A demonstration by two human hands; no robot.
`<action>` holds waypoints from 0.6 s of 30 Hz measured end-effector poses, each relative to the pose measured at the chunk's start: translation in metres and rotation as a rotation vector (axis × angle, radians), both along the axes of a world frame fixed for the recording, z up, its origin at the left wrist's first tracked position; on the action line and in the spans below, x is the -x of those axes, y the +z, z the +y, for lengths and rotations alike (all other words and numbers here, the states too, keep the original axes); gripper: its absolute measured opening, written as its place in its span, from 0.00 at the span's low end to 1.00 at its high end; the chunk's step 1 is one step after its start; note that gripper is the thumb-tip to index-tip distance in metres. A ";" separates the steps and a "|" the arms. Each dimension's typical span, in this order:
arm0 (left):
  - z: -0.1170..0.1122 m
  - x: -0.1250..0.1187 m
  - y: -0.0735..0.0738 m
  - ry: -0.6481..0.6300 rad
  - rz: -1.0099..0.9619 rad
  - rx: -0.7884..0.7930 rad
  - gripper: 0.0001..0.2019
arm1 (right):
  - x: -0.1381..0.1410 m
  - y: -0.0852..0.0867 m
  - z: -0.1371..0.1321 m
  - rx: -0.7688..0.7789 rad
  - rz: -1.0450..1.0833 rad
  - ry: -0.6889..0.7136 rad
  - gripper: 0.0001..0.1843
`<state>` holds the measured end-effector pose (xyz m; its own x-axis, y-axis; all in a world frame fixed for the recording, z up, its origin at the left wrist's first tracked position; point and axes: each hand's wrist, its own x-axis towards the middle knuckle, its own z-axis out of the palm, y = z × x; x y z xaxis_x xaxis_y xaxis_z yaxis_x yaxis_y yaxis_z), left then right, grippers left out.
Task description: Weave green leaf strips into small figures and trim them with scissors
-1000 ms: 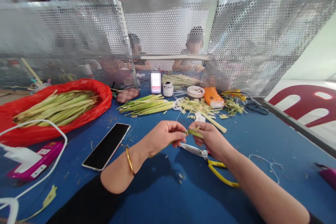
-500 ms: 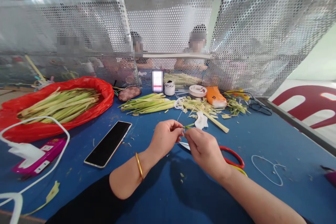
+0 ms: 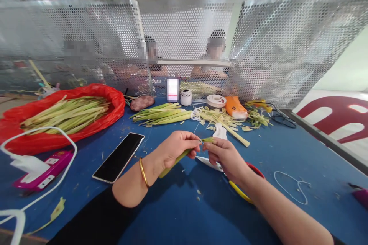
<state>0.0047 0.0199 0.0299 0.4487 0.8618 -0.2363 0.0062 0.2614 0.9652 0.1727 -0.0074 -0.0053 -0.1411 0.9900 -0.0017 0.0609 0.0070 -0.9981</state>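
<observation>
My left hand point(image 3: 181, 145) is closed on a folded green leaf strip point(image 3: 171, 167), which looks like corn husk and runs back under the palm. My right hand point(image 3: 225, 155) pinches the leafy green tip point(image 3: 207, 139) just across from the left fingertips. A thin white thread point(image 3: 196, 127) rises from between the hands toward a small white coil point(image 3: 196, 113). Beneath my right hand lie scissors point(image 3: 240, 192) with red and yellow handles, partly covered by it. Beyond the hands rests a pile of leaf strips point(image 3: 163, 115).
On the left are a red plastic bag point(image 3: 116, 99) of leaf strips, a phone point(image 3: 119, 157) and a purple power strip point(image 3: 43, 172). Scraps point(image 3: 222, 116), a tape roll point(image 3: 216, 101) and an orange packet point(image 3: 235, 107) lie ahead. People sit behind a perforated metal screen point(image 3: 186, 23).
My right hand has turned and loosened from a fist into a pinch, showing more of the scissors. The leaf strip now shows below my left hand, which has rotated slightly.
</observation>
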 end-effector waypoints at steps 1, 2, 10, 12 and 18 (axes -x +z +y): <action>0.000 -0.003 -0.004 0.063 -0.027 0.022 0.07 | 0.003 -0.003 -0.002 -0.067 -0.028 -0.043 0.14; -0.001 -0.007 -0.008 0.113 -0.041 0.045 0.06 | 0.005 -0.005 -0.004 -0.152 -0.087 -0.083 0.14; -0.003 -0.012 -0.013 0.211 -0.116 0.245 0.06 | 0.008 -0.010 0.000 -0.062 -0.136 -0.137 0.14; -0.002 -0.010 -0.012 0.197 -0.144 0.283 0.06 | 0.011 -0.008 -0.001 0.017 -0.025 -0.113 0.17; 0.000 -0.009 -0.020 0.193 -0.180 0.363 0.05 | 0.018 -0.007 -0.006 0.127 0.223 -0.049 0.17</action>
<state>0.0133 0.0200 0.0096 0.3499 0.8092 -0.4720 -0.2354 0.5636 0.7918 0.1549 -0.0133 -0.0127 -0.1038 0.9894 -0.1011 -0.1637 -0.1172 -0.9795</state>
